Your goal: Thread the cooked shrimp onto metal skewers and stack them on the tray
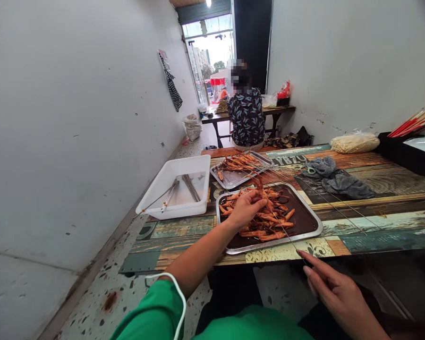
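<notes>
My left hand (248, 208) reaches over the near metal tray (311, 226), its fingers closed around a slim reddish-brown piece of meat. Long, glossy meat pieces (265, 233) are heaped in dark liquid on that tray. Just beyond the table's front edge, my right hand (331, 283) pinches a thin metal skewer (287, 235). The skewer slants up and left from these fingers to the piece at my left hand; its tip is hidden there. Behind, a second metal tray (233, 179) bears more meat pieces (242, 162), with skewers running off to the right.
A white plastic tub (173, 163) with metal skewers (191, 187) stands at left. Grey cloths (347, 182), a bag of pale sticks (354, 141) and a black box (407, 151) lie at right. Another person (248, 113) sits at a table beyond, back turned.
</notes>
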{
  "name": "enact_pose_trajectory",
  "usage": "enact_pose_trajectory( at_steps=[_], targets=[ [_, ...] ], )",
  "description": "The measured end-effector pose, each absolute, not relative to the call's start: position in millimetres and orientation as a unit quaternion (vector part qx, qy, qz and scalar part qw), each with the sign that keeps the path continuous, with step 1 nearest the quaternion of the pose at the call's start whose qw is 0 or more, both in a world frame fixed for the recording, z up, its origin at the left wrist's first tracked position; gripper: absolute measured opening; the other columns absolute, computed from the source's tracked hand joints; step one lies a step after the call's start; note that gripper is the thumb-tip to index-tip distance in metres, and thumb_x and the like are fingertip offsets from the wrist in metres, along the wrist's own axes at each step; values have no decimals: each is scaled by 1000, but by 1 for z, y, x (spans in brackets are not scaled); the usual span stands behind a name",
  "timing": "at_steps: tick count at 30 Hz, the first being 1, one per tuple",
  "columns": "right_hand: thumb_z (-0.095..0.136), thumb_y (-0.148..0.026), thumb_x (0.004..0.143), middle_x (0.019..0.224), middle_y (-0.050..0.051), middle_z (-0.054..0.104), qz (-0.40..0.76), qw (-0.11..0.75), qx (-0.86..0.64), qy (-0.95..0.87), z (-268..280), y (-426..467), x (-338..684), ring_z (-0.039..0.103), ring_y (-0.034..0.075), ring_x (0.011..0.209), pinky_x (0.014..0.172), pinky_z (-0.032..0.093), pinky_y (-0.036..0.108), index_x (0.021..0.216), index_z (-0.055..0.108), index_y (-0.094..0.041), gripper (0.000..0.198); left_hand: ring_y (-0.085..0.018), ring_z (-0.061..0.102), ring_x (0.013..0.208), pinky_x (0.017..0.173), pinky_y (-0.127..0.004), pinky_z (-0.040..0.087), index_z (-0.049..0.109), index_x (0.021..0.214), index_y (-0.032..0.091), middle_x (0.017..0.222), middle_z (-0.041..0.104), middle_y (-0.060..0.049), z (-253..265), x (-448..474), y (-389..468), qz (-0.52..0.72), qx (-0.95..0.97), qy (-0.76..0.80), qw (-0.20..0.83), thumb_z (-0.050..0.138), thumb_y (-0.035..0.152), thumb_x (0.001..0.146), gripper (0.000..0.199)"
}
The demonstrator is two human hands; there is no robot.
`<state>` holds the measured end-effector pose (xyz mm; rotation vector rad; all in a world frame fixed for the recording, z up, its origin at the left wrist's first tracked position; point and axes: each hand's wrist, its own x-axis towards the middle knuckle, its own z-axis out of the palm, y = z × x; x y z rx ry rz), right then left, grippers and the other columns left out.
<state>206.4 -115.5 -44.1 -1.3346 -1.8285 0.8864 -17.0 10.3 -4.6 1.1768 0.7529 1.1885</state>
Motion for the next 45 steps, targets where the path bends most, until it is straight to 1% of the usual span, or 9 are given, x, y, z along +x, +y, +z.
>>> enact_pose_trajectory(
  at_steps=[4,6,9,11,13,22,27,35,45],
  targets=[
    [44,-35,89,49,-5,48,284,352,-508,-733,-37,-114,202,46,10,41,42,41,20,123,58,-11,44,-14,63,72,64,-25,52,55,86,13,80,65,-4,-4,-16,8,513,476,293,651,69,39,70,34],
    [44,-32,89,51,-4,55,252,349,-504,-749,-35,-115,201,51,10,42,42,43,20,124,57,-11,42,-14,64,74,64,-25,53,55,86,13,81,66,-5,-2,-16,8,518,469,296,651,70,38,70,33],
    [47,-27,88,80,4,73,206,357,-499,-762,-33,-117,201,68,14,64,56,53,21,123,59,-14,38,-15,65,75,65,-25,53,54,87,13,80,66,-5,-2,-17,8,519,468,300,650,69,38,70,33],
    [48,-24,88,104,6,71,182,365,-493,-769,-33,-117,203,69,18,87,72,56,23,122,60,-17,37,-16,65,76,67,-27,54,54,88,14,81,67,-5,-2,-17,8,519,469,300,648,69,38,71,33],
    [48,-22,88,112,6,67,168,365,-485,-776,-34,-117,205,67,19,95,80,55,25,122,59,-17,37,-17,65,79,68,-28,54,55,89,13,82,67,-5,-4,-17,8,520,475,297,644,68,37,73,32],
    [46,-19,88,112,7,67,147,345,-479,-793,-36,-115,212,67,20,94,83,54,27,121,59,-15,36,-18,65,84,70,-29,55,56,89,13,85,67,-6,-8,-17,9,517,511,303,617,64,36,76,28],
    [46,-20,88,115,5,65,163,345,-487,-786,-34,-117,211,66,21,96,84,55,30,123,59,-19,37,-19,66,84,72,-30,54,57,88,12,83,67,-6,-6,-17,8,510,512,313,616,66,37,74,30],
    [48,-18,87,113,4,66,161,371,-485,-776,-29,-121,208,67,21,94,82,56,28,122,60,-21,37,-18,66,80,71,-30,54,56,85,12,80,67,-6,-4,-18,7,520,478,311,636,68,39,71,32],
    [47,-18,88,112,6,67,164,362,-479,-783,-25,-119,209,68,19,92,81,56,27,121,59,-18,36,-15,65,73,66,-27,54,56,84,12,78,66,-5,-4,-16,7,524,477,299,639,68,37,72,31]
  ],
)
